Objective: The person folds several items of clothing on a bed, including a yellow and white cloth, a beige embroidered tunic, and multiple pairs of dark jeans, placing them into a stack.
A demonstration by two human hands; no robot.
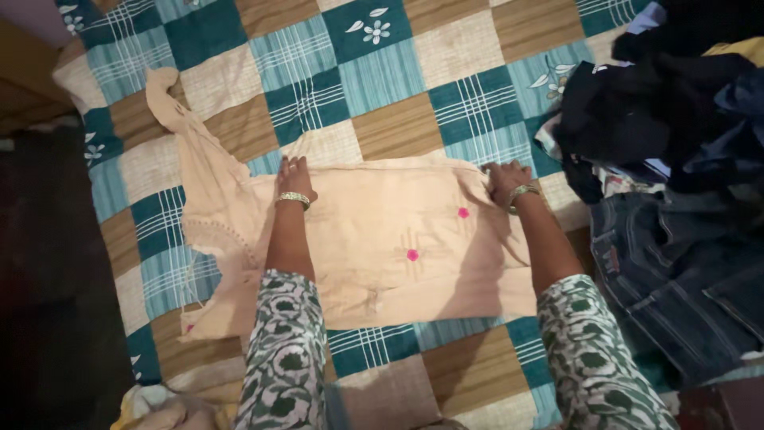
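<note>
A peach garment (pixel 382 239) with small pink dots lies spread flat on a checked bedspread (pixel 382 87). One sleeve of it trails toward the upper left. My left hand (pixel 293 177) presses flat on the garment's far edge near its left part, fingers apart. At the garment's far right corner my right hand (pixel 506 180) rests on the cloth, fingers curled at the edge; whether it pinches the fabric is unclear. Both wrists wear bangles, and both arms are in green-and-white patterned sleeves.
A heap of dark clothes (pixel 668 103) lies at the upper right, with blue jeans (pixel 676 271) below it beside the garment. A dark floor (pixel 48 263) runs along the bed's left side. A pale cloth bundle (pixel 159 406) sits at the bottom left.
</note>
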